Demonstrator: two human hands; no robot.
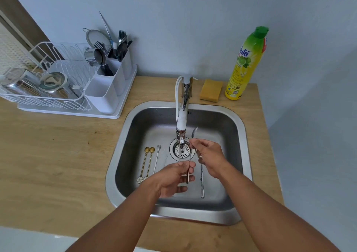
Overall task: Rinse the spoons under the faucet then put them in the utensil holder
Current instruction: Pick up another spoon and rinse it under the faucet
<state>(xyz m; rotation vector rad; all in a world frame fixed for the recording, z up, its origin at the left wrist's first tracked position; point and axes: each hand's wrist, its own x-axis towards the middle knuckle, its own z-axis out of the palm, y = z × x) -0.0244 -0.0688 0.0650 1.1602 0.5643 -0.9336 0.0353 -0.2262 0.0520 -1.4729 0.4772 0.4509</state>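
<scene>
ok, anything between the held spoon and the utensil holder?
Nothing visible blocks it. Both hands, left and right, hold the spoon beside the faucet. The holder stands up and left across bare counter; only the sink rim lies between.

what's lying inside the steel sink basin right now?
On the steel sink basin floor: two gold spoons with flower ends, a thin silver spoon, the round perforated drain strainer, and a long silver spoon, its bowl hidden behind the right hand.
</scene>
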